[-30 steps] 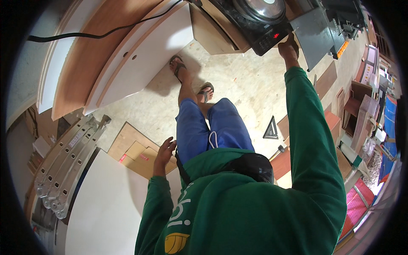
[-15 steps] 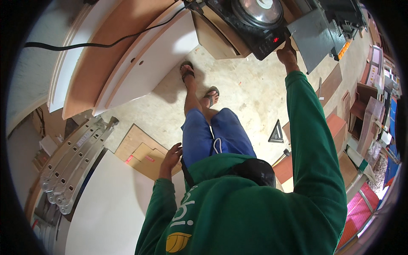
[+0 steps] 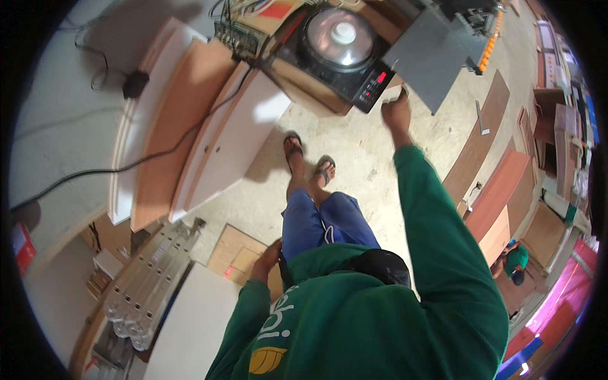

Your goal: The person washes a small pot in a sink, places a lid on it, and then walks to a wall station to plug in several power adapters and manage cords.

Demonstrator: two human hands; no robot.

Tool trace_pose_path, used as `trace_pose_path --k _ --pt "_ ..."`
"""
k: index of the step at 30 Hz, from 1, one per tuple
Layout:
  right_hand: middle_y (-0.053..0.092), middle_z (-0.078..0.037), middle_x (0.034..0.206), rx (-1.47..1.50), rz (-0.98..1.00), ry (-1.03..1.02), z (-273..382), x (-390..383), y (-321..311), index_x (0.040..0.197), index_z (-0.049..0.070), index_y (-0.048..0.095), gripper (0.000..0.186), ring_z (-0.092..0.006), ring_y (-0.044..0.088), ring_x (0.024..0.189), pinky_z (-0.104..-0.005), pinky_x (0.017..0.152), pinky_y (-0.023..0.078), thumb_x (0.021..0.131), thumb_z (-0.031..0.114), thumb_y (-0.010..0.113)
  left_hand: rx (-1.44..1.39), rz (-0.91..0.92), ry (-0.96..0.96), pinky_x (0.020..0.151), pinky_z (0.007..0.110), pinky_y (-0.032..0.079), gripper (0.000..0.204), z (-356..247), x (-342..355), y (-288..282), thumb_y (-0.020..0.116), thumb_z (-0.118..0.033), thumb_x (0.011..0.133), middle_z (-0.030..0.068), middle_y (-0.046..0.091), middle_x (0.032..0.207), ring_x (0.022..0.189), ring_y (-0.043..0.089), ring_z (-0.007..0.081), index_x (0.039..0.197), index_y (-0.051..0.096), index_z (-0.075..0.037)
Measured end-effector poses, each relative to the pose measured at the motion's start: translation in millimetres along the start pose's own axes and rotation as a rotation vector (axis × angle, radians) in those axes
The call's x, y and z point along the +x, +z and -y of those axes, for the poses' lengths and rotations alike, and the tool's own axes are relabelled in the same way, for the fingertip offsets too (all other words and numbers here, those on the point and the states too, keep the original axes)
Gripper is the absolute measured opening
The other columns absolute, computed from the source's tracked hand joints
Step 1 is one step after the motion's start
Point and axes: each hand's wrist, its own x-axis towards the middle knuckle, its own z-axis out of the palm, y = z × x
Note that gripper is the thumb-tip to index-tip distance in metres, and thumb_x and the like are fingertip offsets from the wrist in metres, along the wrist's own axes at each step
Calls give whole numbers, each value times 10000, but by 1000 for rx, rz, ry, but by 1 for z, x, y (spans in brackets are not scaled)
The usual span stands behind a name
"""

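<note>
A black induction cooker (image 3: 364, 98) with lit red digits stands at the upper middle, on a wooden cabinet. On it sits a round pan covered by a domed glass lid (image 3: 323, 41) with a pale knob (image 3: 344, 33). My right hand (image 3: 397, 117) is stretched forward just off the cooker's control panel, between it and a grey board. Its index finger points out, the other fingers are partly curled, and I see nothing in it. Down beside my thigh hangs my left hand (image 3: 267, 261), fingers loosely bent and holding nothing visible.
White and brown curved panels (image 3: 171, 126) lean at the left, with a black cable (image 3: 158, 154) across them. A grey board (image 3: 427, 60) juts out right of the cooker. Metal rails (image 3: 152, 272) lie lower left. Planks (image 3: 500, 190) and another person (image 3: 514, 263) are at the right.
My right hand has drawn back from the control panel, where its finger was touching or close. The view has shifted, showing more of the cooker and the wall at left.
</note>
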Motion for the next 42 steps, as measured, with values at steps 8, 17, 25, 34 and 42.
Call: trace_pose_path --k 8,17,25,34,42 --pt "716 -75 779 -183 1453 495 -174 -301 -106 912 69 736 288 -236 662 614 -419 541 538 914 354 696 445 -18 63 1083 459 417 725 -83 -85 -33 422 -578 1014 138 526 1487 1347 473 271 1504 453 -45" --pt "714 -129 958 591 551 1411 -182 -493 -166 1129 39 667 368 -198 637 613 -388 512 512 964 363 613 1112 323 176 1062 435 435 667 -315 -117 15 544 -490 986 162 576 1431 1277 529 260 1437 522 1" --pt "703 -112 1034 966 221 1217 -103 -641 -123 1224 95 631 432 -202 635 697 -384 608 519 920 402 650 1640 482 68 1029 437 457 649 -338 -60 114 605 -497 930 223 656 1312 1204 604 307 1336 620 10" --pt "708 -115 1004 843 225 1442 -112 -782 -149 1179 86 648 415 -210 642 704 -387 619 520 902 394 659 345 -373 516 588 325 494 247 -344 55 89 635 -320 962 20 684 825 672 623 156 1068 727 -117" --pt "712 -118 977 804 139 1507 -94 -783 -150 1139 77 662 401 -218 648 711 -390 629 521 887 388 667 6 -407 531 724 256 477 317 -519 78 105 554 -246 1035 21 657 1256 973 575 114 1349 545 -199"
